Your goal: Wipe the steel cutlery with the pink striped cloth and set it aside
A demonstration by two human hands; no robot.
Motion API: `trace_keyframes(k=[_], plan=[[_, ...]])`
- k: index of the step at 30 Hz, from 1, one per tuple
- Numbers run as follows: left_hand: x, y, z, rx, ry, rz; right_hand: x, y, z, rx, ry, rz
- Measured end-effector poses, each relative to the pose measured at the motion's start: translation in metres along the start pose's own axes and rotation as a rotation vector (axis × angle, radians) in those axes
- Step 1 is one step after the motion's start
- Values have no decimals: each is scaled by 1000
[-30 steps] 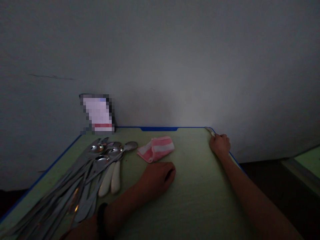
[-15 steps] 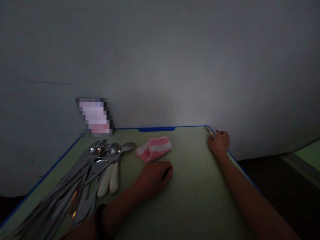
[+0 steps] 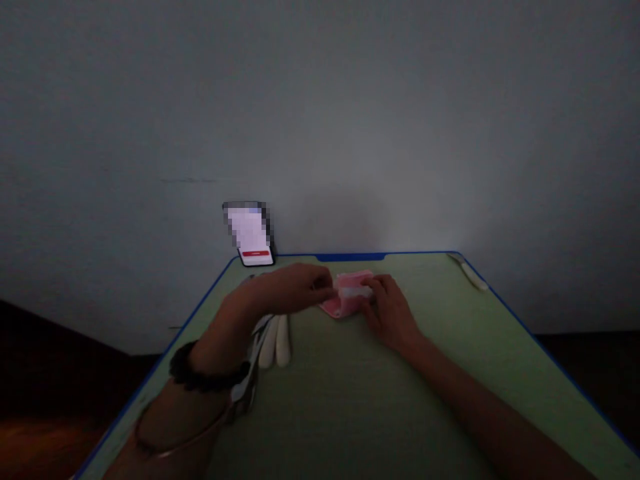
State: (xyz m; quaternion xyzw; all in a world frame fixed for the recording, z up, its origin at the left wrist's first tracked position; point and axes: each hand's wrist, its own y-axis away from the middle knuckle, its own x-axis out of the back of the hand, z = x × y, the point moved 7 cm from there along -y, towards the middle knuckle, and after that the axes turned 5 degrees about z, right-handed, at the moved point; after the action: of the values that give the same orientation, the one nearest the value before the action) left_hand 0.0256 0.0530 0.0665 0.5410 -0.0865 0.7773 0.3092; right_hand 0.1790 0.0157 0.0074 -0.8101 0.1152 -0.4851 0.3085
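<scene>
A folded pink-and-white striped cloth [image 3: 350, 301] lies on the green tabletop between my hands. At its left edge, my left hand [image 3: 297, 288] has curled fingers with the tips pinched at the cloth. From the other side, the thumb and fingers of my right hand [image 3: 393, 313] grip the cloth's right edge. A white-handled knife [image 3: 473, 273] lies by itself near the far right corner. My left forearm hides most of the cutlery pile; two white handles [image 3: 275, 341] and some metal pieces show beside it.
A phone [image 3: 256, 257] with a lit screen, partly pixelated, leans on the grey wall [image 3: 400, 133] at the back left. Blue edging surrounds the table [image 3: 325, 413], which stands against the wall. The room is dim.
My right hand has let go of the knife at the far right corner and moved left to the cloth. My left hand has moved up to the cloth's left edge. The view has shifted left.
</scene>
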Motion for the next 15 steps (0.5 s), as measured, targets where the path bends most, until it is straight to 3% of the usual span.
trace_keyframes(k=[3, 7, 12, 15], plan=[[24, 7, -39, 125, -37, 81, -20, -5, -9, 29, 7, -83], [26, 24, -86, 268, -154, 71, -27, -6, -4, 6, 27, -119], [35, 34, -119, 378, -243, 198, -29, -3, -2, 23, 26, -160], [35, 34, -138, 438, -235, 208, -32, -3, 0, 24, 21, -163]])
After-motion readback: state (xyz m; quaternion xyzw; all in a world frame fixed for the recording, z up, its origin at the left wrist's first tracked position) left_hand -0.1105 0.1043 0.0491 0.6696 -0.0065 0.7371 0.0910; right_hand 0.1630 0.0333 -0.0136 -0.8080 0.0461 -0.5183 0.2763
